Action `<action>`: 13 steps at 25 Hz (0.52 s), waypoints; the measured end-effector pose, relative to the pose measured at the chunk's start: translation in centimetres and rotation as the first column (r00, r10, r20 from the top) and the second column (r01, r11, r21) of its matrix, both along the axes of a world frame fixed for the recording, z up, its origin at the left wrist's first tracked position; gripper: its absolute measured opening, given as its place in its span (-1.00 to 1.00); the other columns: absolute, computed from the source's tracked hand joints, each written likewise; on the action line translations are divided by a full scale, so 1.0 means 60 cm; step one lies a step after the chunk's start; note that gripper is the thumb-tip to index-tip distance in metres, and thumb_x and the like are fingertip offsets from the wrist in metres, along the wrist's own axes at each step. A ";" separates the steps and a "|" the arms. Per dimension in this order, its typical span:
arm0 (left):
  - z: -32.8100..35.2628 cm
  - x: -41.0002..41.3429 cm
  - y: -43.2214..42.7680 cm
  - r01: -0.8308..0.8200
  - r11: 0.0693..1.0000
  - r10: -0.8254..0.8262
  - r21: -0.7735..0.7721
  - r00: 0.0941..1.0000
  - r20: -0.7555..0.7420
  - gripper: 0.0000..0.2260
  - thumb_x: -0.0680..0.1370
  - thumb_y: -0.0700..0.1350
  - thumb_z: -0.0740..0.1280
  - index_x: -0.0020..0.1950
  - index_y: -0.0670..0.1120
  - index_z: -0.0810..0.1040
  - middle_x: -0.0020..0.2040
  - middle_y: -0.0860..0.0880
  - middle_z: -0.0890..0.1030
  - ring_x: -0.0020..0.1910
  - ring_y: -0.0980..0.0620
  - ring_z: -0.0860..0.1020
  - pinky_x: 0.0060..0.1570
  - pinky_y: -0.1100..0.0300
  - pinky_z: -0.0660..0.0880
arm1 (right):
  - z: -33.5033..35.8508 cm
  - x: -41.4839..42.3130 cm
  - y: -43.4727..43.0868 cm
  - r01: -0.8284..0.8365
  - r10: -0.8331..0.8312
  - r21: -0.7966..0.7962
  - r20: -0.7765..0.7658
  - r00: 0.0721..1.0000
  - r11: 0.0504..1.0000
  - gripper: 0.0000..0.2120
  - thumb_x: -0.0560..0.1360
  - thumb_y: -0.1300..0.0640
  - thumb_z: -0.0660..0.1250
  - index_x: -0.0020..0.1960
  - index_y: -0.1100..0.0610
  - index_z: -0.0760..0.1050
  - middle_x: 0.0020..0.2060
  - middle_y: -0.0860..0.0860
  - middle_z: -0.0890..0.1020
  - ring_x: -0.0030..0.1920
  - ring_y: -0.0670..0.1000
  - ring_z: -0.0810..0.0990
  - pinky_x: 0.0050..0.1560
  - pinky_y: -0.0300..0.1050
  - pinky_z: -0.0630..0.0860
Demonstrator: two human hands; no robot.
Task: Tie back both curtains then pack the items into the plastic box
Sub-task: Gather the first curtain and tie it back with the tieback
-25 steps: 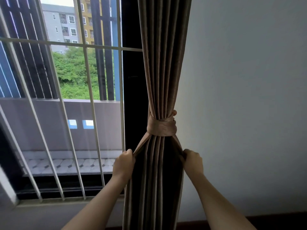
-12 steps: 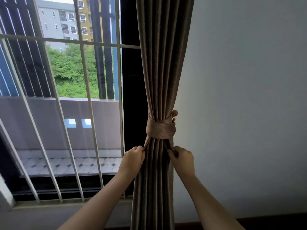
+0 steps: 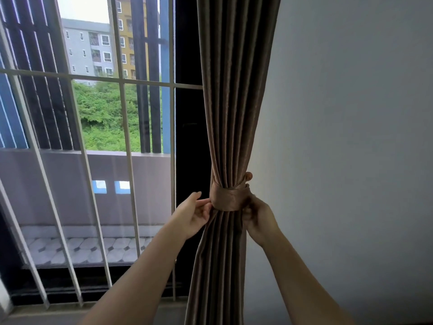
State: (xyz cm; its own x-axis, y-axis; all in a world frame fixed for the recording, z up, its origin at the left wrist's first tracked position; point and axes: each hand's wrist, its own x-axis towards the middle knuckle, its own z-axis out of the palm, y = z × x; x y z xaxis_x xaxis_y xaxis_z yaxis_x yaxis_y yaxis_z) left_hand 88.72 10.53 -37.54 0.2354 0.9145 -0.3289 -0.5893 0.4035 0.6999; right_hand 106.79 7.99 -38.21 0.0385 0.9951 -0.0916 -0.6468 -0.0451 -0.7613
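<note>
Left hand (image 3: 192, 214) and right hand (image 3: 257, 216) rose from curtain (image 3: 234, 90) to tieback (image 3: 228, 198).

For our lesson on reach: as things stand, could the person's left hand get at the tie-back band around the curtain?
Probably yes. The left hand sits right at the left edge of the tie-back band, with nothing between them; the right hand grips the band's far side only.

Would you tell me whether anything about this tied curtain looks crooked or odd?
Nothing stands out: the tieback wraps the curtain snugly and about level, its folds hang straight; the left hand touches it, the right hand grips it.
</note>
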 end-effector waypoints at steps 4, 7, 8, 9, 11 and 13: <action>0.022 0.016 0.012 0.100 0.995 -0.100 -0.007 0.994 -0.038 -0.79 0.53 -0.10 0.32 0.08 -0.21 0.52 -0.18 -0.06 0.54 -0.27 0.10 0.49 -0.39 0.34 0.50 | 0.027 -0.010 0.015 0.031 -0.105 -0.189 -0.394 0.913 0.982 -0.83 0.62 0.29 0.08 0.00 0.29 0.44 -0.20 0.13 0.52 -0.55 -0.09 0.57 -0.50 -0.36 0.52; 0.026 0.023 0.021 0.090 0.995 -0.094 -0.037 0.988 -0.126 -0.82 0.49 -0.12 0.38 0.05 -0.15 0.54 -0.16 -0.05 0.54 -0.17 0.06 0.50 -0.19 0.28 0.48 | 0.023 -0.016 0.008 0.034 -0.129 -0.206 -0.465 0.876 0.978 -0.87 0.60 0.31 0.13 -0.02 0.30 0.44 -0.20 0.14 0.51 -0.56 -0.07 0.57 -0.53 -0.34 0.51; 0.027 0.024 0.021 0.091 0.994 -0.097 -0.055 0.988 -0.118 -0.84 0.48 -0.13 0.39 0.03 -0.15 0.54 -0.15 -0.05 0.54 -0.16 0.06 0.50 -0.17 0.28 0.47 | 0.024 -0.017 0.004 0.029 -0.130 -0.209 -0.488 0.863 0.978 -0.88 0.60 0.30 0.15 -0.02 0.30 0.45 -0.20 0.14 0.52 -0.55 -0.07 0.57 -0.54 -0.34 0.51; 0.029 0.023 0.019 0.090 0.993 -0.096 -0.072 0.992 -0.086 -0.87 0.50 -0.16 0.38 0.01 -0.15 0.54 -0.15 -0.07 0.53 -0.18 0.06 0.49 -0.19 0.29 0.46 | 0.025 -0.018 0.001 0.022 -0.128 -0.210 -0.504 0.854 0.977 -0.88 0.59 0.30 0.16 -0.03 0.31 0.46 -0.20 0.14 0.53 -0.55 -0.07 0.58 -0.54 -0.34 0.51; 0.029 0.021 0.011 0.084 0.991 -0.086 -0.103 0.996 -0.022 -0.94 0.54 -0.23 0.31 -0.01 -0.17 0.54 -0.16 -0.09 0.52 -0.25 0.10 0.47 -0.27 0.32 0.40 | 0.025 -0.017 -0.005 0.006 -0.126 -0.229 -0.515 0.848 0.974 -0.87 0.58 0.28 0.18 -0.03 0.32 0.48 -0.20 0.14 0.55 -0.54 -0.06 0.60 -0.53 -0.34 0.52; 0.016 0.021 0.003 0.098 0.987 -0.099 -0.128 0.995 -0.003 -0.93 0.55 -0.27 0.29 -0.02 -0.19 0.55 -0.15 -0.09 0.54 -0.26 0.12 0.47 -0.29 0.33 0.40 | 0.020 -0.017 -0.012 -0.002 -0.124 -0.255 -0.479 0.869 0.967 -0.81 0.60 0.24 0.17 0.10 0.34 0.46 -0.19 0.15 0.55 -0.47 -0.03 0.63 -0.52 -0.34 0.53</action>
